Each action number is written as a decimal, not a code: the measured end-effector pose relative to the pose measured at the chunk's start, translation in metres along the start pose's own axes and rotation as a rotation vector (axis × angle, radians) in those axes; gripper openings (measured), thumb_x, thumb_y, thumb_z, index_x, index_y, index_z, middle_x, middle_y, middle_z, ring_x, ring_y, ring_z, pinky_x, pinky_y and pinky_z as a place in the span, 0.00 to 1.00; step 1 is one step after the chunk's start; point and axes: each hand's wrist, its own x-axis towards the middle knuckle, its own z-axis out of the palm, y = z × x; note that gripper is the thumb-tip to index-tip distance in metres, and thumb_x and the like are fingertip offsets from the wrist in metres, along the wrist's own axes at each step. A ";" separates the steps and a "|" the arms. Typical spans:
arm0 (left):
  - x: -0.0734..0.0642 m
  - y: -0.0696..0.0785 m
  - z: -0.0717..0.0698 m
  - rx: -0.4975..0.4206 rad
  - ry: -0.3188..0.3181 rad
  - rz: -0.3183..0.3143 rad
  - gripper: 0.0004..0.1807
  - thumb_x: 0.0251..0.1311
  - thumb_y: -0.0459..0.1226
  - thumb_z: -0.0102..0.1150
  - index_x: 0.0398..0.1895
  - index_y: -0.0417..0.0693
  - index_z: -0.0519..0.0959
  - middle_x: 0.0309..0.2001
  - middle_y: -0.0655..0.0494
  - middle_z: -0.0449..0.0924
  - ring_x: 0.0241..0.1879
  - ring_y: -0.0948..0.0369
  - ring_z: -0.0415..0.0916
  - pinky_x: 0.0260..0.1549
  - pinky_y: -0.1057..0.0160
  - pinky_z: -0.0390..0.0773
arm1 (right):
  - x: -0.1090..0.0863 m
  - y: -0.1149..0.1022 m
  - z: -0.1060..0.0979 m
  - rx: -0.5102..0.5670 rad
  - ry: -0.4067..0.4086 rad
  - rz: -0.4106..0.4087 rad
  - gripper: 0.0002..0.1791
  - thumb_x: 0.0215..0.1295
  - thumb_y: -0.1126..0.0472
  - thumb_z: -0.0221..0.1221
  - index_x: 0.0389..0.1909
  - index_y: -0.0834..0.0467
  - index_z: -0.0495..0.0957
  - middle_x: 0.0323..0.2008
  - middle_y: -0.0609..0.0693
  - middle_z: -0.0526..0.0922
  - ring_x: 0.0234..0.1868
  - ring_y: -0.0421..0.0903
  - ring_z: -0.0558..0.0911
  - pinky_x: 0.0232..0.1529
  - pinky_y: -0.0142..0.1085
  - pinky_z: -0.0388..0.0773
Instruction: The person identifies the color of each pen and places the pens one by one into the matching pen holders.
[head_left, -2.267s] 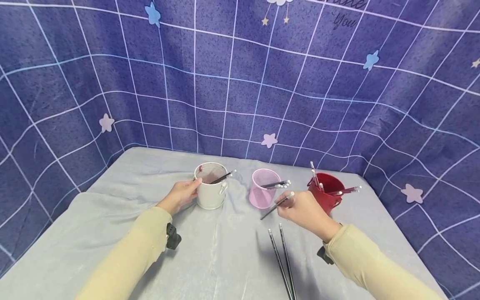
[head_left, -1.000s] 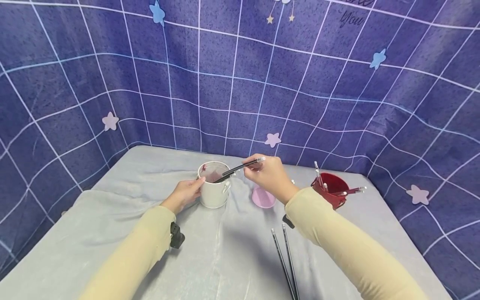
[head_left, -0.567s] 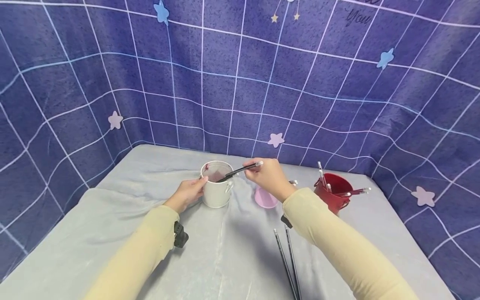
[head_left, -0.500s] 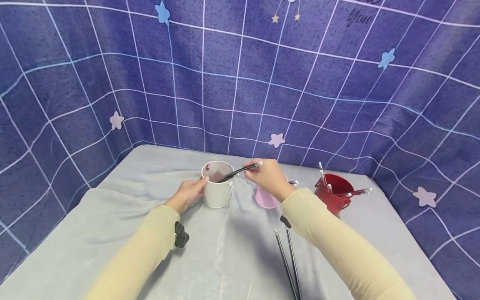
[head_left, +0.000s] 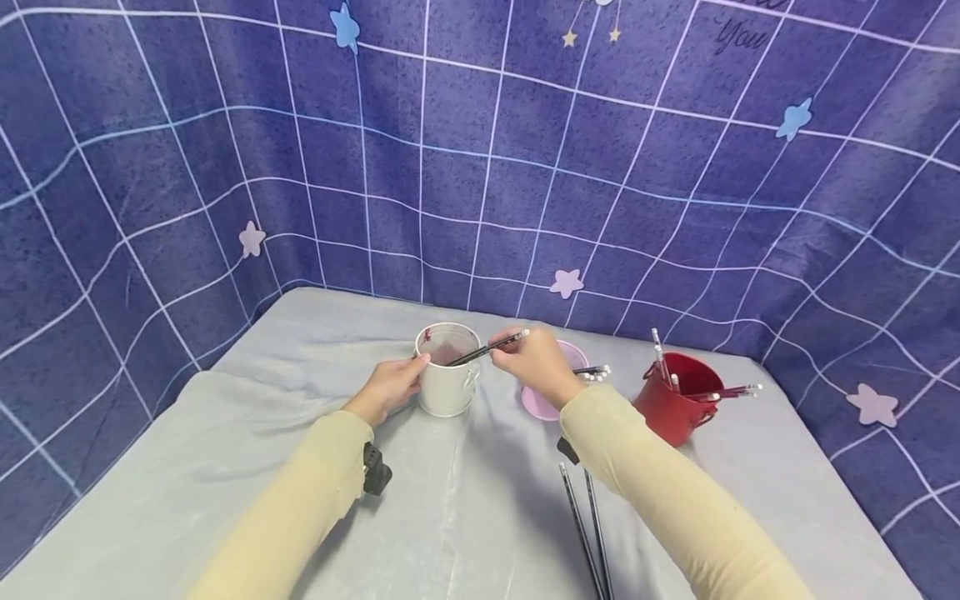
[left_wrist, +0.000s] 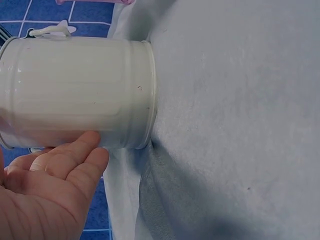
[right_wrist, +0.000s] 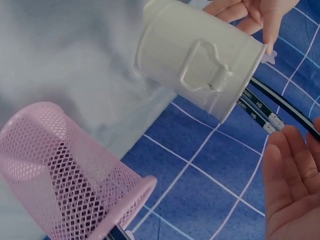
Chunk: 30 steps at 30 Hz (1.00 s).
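My left hand [head_left: 393, 383] holds the white metal bucket [head_left: 442, 393] from the left, thumb at its rim and fingers along its side; in the left wrist view those fingers [left_wrist: 82, 150] lie against the wall. Over the bucket's right side, my right hand [head_left: 536, 362] pinches a black pencil [head_left: 512, 339] with a white eraser end. This pencil slants down into the bucket's mouth. More black pencils [right_wrist: 257, 112] stick out of the bucket in the right wrist view. The pencils' lower ends inside the bucket are hidden.
A pink mesh cup [head_left: 536, 406] with several black pencils stands under my right forearm. Farther right is a red bucket [head_left: 663, 417] with several pencils. Two black pencils [head_left: 581, 521] lie on the grey cloth [head_left: 480, 533] near the front. A blue grid curtain [head_left: 450, 192] hangs behind.
My right hand has carried the black pencil from beside the pink cup leftward to the white bucket and lowered its end inside. My left hand keeps its hold. The view has turned slightly left.
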 end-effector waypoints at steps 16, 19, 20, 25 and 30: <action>-0.007 -0.002 0.006 0.004 0.009 -0.023 0.32 0.72 0.48 0.45 0.64 0.26 0.63 0.62 0.32 0.66 0.62 0.43 0.66 0.65 0.47 0.63 | -0.008 0.005 0.012 0.004 0.010 0.049 0.09 0.53 0.63 0.61 0.34 0.59 0.85 0.28 0.51 0.87 0.28 0.40 0.82 0.30 0.32 0.78; -0.009 -0.002 0.006 0.005 0.014 -0.022 0.32 0.72 0.48 0.45 0.64 0.26 0.63 0.62 0.31 0.66 0.62 0.42 0.66 0.64 0.47 0.63 | -0.009 0.005 0.014 0.017 0.023 0.043 0.08 0.53 0.64 0.62 0.34 0.59 0.86 0.28 0.51 0.87 0.28 0.39 0.82 0.30 0.31 0.78; -0.010 -0.002 0.006 0.001 0.017 -0.021 0.32 0.72 0.48 0.45 0.64 0.27 0.64 0.61 0.31 0.66 0.62 0.43 0.66 0.64 0.47 0.63 | -0.008 0.005 0.015 0.022 0.024 0.042 0.08 0.52 0.64 0.62 0.34 0.59 0.86 0.28 0.51 0.87 0.28 0.39 0.82 0.30 0.31 0.78; -0.011 -0.002 0.004 0.004 0.029 -0.019 0.32 0.73 0.48 0.44 0.64 0.27 0.64 0.61 0.31 0.66 0.62 0.43 0.66 0.64 0.47 0.63 | -0.004 0.001 0.024 -0.024 -0.003 0.056 0.09 0.53 0.64 0.61 0.34 0.59 0.86 0.28 0.49 0.87 0.28 0.39 0.80 0.30 0.30 0.76; -0.013 -0.001 0.003 0.012 0.023 -0.020 0.32 0.73 0.48 0.43 0.64 0.27 0.63 0.61 0.31 0.66 0.62 0.42 0.65 0.64 0.45 0.62 | 0.001 -0.003 0.032 -0.143 -0.038 0.099 0.09 0.54 0.61 0.61 0.35 0.56 0.86 0.28 0.46 0.86 0.28 0.40 0.79 0.28 0.31 0.76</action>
